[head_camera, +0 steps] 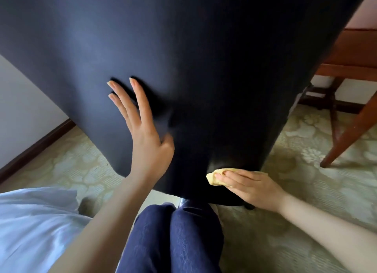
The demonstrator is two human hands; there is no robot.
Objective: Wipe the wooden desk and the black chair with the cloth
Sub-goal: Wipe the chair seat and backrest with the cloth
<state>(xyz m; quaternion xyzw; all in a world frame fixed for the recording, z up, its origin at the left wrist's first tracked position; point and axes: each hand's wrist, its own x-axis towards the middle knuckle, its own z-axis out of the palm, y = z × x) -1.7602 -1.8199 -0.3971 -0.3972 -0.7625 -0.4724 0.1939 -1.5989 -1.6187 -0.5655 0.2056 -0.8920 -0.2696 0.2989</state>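
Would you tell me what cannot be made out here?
Head view.
The black chair: top cut off by the upper edge, base mostly behind its own back.
The yellow cloth: largely under the right hand.
The wooden desk: mostly hidden behind the chair, cut by the right edge.

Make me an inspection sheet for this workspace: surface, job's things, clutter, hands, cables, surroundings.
Surface: large black chair back, fills most of the view.
Job's things: small yellow cloth at the chair's lower edge; brown wooden desk behind, to the right.
Clutter: nothing seen.
Hands: left hand flat on the chair, fingers straight; right hand presses the cloth against the chair.
Cables: nothing seen.
Surroundings: pale green patterned carpet; white wall with dark baseboard, left.
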